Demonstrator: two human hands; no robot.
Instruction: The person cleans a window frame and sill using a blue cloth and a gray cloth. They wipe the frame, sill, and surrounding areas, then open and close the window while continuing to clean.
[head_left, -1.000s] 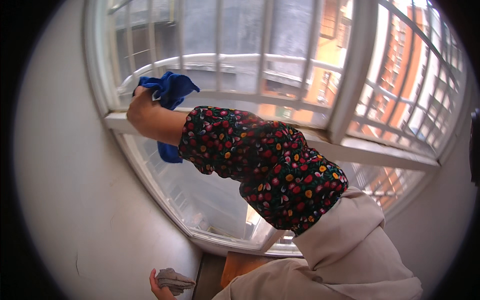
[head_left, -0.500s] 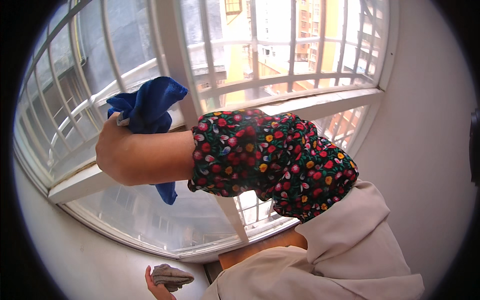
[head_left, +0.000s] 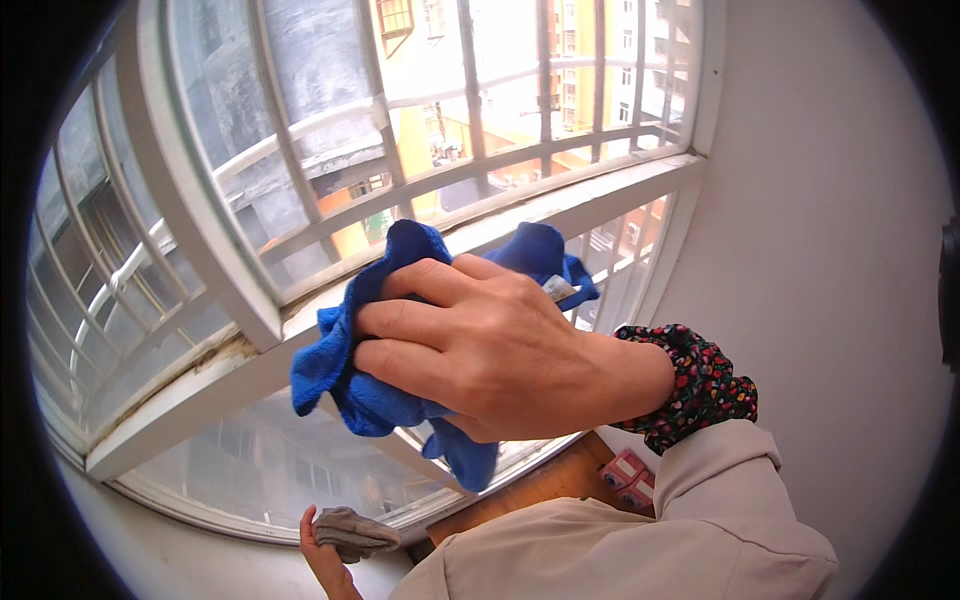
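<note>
My right hand [head_left: 490, 350] is in the middle of the view, its back toward me and its fingers bunched into a crumpled blue cloth [head_left: 335, 375]. Folds of the cloth stick out past the fingertips and under the palm, and a small pale tag shows beside the knuckles. Behind it runs the white horizontal rail [head_left: 165, 428] of a window; whether the cloth touches it I cannot tell. Low at the left, my left hand [head_left: 325, 565] holds a folded grey-brown cloth [head_left: 355, 534], with part of that hand hidden behind the cloth.
A white upright window post [head_left: 185, 165] meets the rail, where brown grime lines the joint. Metal bars stand outside the glass. A plain wall [head_left: 810, 300] rises at the right. Below are a brown wooden surface [head_left: 540, 493] and red-and-white packages [head_left: 630, 478].
My right hand has swung from the upper left to the centre, still gripping the blue cloth. The view has shifted, and the packages have come into sight. My left hand keeps its cloth.
</note>
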